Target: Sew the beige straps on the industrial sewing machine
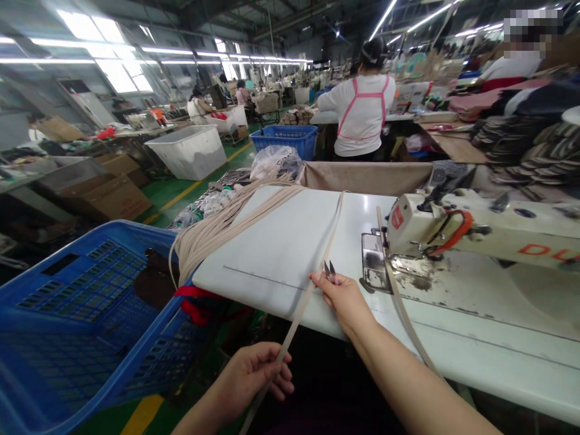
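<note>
A long beige fabric strip (299,314) runs from the far side of the white sewing table down toward my lap. My left hand (254,374), below the table's front edge, is closed around its lower part. Over the table edge, my right hand (342,296) pinches the same strip between thumb and finger. Thread snips (331,269) sit in that hand too, blades pointing up and away, handles mostly hidden by the fingers. Another beige strip (403,311) passes by the needle area of the sewing machine (421,223) and hangs over the front edge.
A bundle of beige strips (217,235) drapes over the left end of the table (272,241). Beside it stands a blue plastic basket (113,226) with a dark item inside. Beyond the table are a fabric-lined bin (367,177) and a person in a white shirt (362,112).
</note>
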Action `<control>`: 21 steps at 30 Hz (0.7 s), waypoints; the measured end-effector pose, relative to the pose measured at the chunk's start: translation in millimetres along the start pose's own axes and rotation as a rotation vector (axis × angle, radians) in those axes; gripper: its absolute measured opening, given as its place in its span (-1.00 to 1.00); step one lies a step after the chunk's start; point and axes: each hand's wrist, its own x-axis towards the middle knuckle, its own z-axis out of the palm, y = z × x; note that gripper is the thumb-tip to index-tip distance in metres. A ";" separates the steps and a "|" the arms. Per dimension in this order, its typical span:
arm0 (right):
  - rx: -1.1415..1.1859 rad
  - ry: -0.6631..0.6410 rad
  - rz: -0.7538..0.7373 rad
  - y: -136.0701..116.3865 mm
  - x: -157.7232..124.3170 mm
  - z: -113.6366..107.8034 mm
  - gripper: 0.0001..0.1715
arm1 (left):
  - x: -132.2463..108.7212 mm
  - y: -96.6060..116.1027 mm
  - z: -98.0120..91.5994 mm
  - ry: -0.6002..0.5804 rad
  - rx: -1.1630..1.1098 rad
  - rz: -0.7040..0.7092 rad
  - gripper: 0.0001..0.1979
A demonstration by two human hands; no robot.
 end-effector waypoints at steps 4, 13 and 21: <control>0.011 0.040 -0.046 1.7 8.8 -6.7 -0.36 | -1.1 -4.2 -4.3 -0.010 0.027 -0.013 -0.55; 0.065 0.070 -0.066 0.9 11.1 -7.4 -0.36 | 2.8 -9.8 -16.5 -0.009 0.205 -0.008 -0.54; 0.019 -0.146 0.097 16.5 -34.3 19.7 -0.43 | 14.9 7.2 1.1 0.058 0.129 0.102 -0.54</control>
